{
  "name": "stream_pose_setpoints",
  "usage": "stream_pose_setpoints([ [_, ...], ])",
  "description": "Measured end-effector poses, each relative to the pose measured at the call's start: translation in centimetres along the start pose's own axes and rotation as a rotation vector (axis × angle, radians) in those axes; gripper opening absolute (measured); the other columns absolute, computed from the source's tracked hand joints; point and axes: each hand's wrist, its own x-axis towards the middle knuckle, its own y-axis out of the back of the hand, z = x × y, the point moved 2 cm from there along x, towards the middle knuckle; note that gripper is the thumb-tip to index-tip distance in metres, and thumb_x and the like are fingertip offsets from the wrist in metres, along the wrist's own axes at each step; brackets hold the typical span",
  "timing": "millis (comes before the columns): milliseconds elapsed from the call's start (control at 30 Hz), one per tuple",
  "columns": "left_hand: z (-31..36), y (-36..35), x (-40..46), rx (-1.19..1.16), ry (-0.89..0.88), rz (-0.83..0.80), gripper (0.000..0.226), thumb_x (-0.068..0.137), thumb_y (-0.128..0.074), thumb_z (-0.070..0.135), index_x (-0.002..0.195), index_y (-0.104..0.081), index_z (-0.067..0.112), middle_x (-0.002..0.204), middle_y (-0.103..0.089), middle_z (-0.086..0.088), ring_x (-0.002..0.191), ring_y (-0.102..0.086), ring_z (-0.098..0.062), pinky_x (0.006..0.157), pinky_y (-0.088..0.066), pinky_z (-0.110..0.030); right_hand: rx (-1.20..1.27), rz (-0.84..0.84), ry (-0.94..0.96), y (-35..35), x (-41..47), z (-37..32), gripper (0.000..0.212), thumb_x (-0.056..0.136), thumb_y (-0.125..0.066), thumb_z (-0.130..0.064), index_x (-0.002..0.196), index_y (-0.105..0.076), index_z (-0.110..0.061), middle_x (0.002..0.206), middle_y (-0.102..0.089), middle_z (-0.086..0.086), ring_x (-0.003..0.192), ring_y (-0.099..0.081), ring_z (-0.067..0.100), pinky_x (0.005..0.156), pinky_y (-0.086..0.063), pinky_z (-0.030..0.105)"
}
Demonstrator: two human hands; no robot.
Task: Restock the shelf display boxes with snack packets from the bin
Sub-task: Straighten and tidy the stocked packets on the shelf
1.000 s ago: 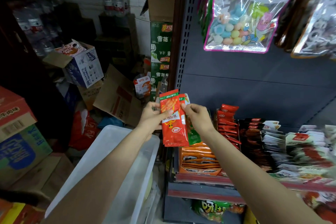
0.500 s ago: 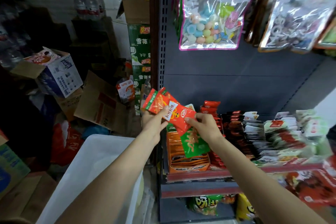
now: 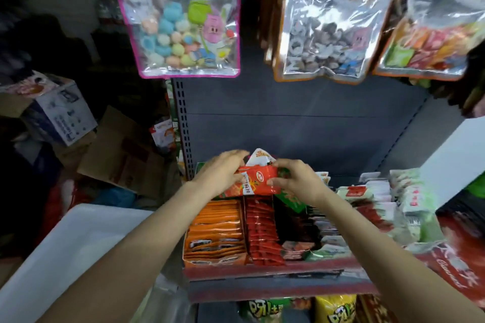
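Bin (image 3: 65, 257): white, at lower left beside the shelf (image 3: 262, 274), kept within reach of the left arm; its contents are not visible.

Left hand (image 3: 223, 174): laid over the left end of the red packet (image 3: 256, 182), fingers curved onto it and thumb hidden, so a grip is judged likely. The packet is held level above the back of the display boxes, presumably so it can be matched to a row before being dropped in.

Orange row (image 3: 215, 233) and red row (image 3: 263, 237): packets are stood on edge, packed front to back, so that faces are shown to a customer. The red row is judged the likely destination.

Right hand (image 3: 295, 181): the packet's right end is pinched between thumb and fingers. A green packet (image 3: 292, 198) is also hanging below this hand, probably kept for a later box.

Hanging bags (image 3: 183, 18) above are untouched.
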Motion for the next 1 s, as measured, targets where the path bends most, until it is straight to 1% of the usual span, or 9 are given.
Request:
stream_pose_setpoints([
  [67, 0.1, -0.5, 0.4, -0.021, 0.076, 0.029, 0.056, 0.087, -0.065, 0.018, 0.139, -0.044, 0.015, 0.132, -0.053, -0.006, 0.122, -0.049, -0.023, 0.098, -0.038, -0.031, 0.123, -0.070, 0.002, 1.3, 0.3, 0.9, 0.034, 0.074, -0.074, -0.002, 0.103, -0.063, -0.016, 0.097, -0.067, 0.007, 0.078, -0.062, 0.015, 0.080, -0.053, 0.038],
  [167, -0.9, -0.9, 0.2, -0.136, 0.184, 0.095, 0.038, 0.084, -0.069, 0.015, 0.120, -0.062, 0.009, 0.116, -0.064, -0.011, 0.111, -0.057, -0.025, 0.092, -0.042, -0.032, 0.305, -0.083, -0.012, 3.3, 0.8, 2.3, 0.055, 0.071, -0.053, 0.025, 0.104, -0.059, -0.019, 0.096, -0.062, 0.006, 0.073, -0.059, 0.010, 0.067, -0.052, 0.026],
  [267, -1.6, -0.8, -0.1, -0.362, 0.303, 0.247, 0.021, 0.079, -0.073, 0.011, 0.097, -0.066, 0.004, 0.093, -0.068, -0.008, 0.088, -0.064, -0.023, 0.076, -0.045, -0.031, 0.472, 0.033, -0.026, 4.2, 1.4, 3.6, 0.080, 0.070, -0.051, 0.028, 0.120, -0.049, -0.035, 0.105, -0.060, 0.010, 0.079, -0.060, 0.014, 0.066, -0.053, 0.029],
  [333, -1.2, -0.8, -0.1, -0.644, 0.407, 0.328, 0.020, 0.079, -0.072, 0.007, 0.096, -0.063, 0.007, 0.089, -0.064, -0.005, 0.080, -0.060, -0.018, 0.074, -0.047, -0.030, 0.603, 0.119, -0.094, 4.2, 1.8, 4.0, 0.089, 0.075, -0.050, 0.026, 0.135, -0.033, -0.038, 0.101, -0.062, 0.009, 0.073, -0.062, 0.016, 0.059, -0.054, 0.031],
  [433, -0.9, -0.9, 1.1, -0.833, 0.476, 0.442, 0.021, 0.079, -0.071, 0.004, 0.093, -0.059, 0.014, 0.092, -0.064, -0.004, 0.082, -0.061, -0.017, 0.079, -0.050, -0.032, 0.742, 0.269, -0.166, 4.3, 2.2, 4.0, 0.066, 0.081, -0.051, 0.020, 0.130, -0.040, -0.023, 0.084, -0.065, 0.006, 0.054, -0.060, 0.009, 0.049, -0.049, 0.024],
  [533, -0.7, -1.2, 3.0, -0.956, 0.462, 0.474, 0.024, 0.078, -0.074, 0.007, 0.084, -0.057, 0.023, 0.088, -0.065, -0.001, 0.090, -0.064, -0.025, 0.087, -0.053, -0.045, 0.758, 0.339, -0.167, 4.3, 2.8, 3.9, 0.030, 0.083, -0.054, 0.012, 0.111, -0.060, 0.002, 0.080, -0.066, 0.006, 0.065, -0.060, 0.019, 0.062, -0.050, 0.033],
  [700, -0.4, -2.5, 6.0, -0.973, 0.438, 0.395, 0.026, 0.080, -0.072, 0.009, 0.083, -0.054, 0.028, 0.093, -0.064, 0.002, 0.096, -0.064, -0.024, 0.092, -0.051, -0.048, 0.851, 0.401, -0.185, 4.3, 3.2, 3.2, 0.026, 0.084, -0.056, 0.010, 0.098, -0.064, -0.010, 0.082, -0.069, 0.000, 0.066, -0.066, 0.012, 0.061, -0.054, 0.026],
  [900, -2.1, -1.8, 8.0, -0.940, 0.410, 0.584, 0.022, 0.079, -0.073, 0.013, 0.096, -0.059, 0.012, 0.100, -0.067, -0.005, 0.095, -0.064, -0.023, 0.089, -0.052, -0.044, 0.875, 0.464, -0.206, 4.5, 3.1, 3.8, 0.027, 0.083, -0.056, 0.012, 0.099, -0.062, -0.009, 0.080, -0.069, 0.000, 0.063, -0.067, 0.008, 0.058, -0.053, 0.024],
  [1000, -2.6, -3.1, 8.3, -0.846, 0.360, 0.431, 0.022, 0.080, -0.072, 0.014, 0.098, -0.060, 0.012, 0.104, -0.069, -0.008, 0.093, -0.065, -0.021, 0.088, -0.051, -0.041, 0.883, 0.466, -0.219, 4.3, 3.1, 3.8, 0.027, 0.083, -0.056, 0.012, 0.101, -0.062, -0.008, 0.082, -0.069, 0.001, 0.064, -0.068, 0.010, 0.060, -0.054, 0.026],
])
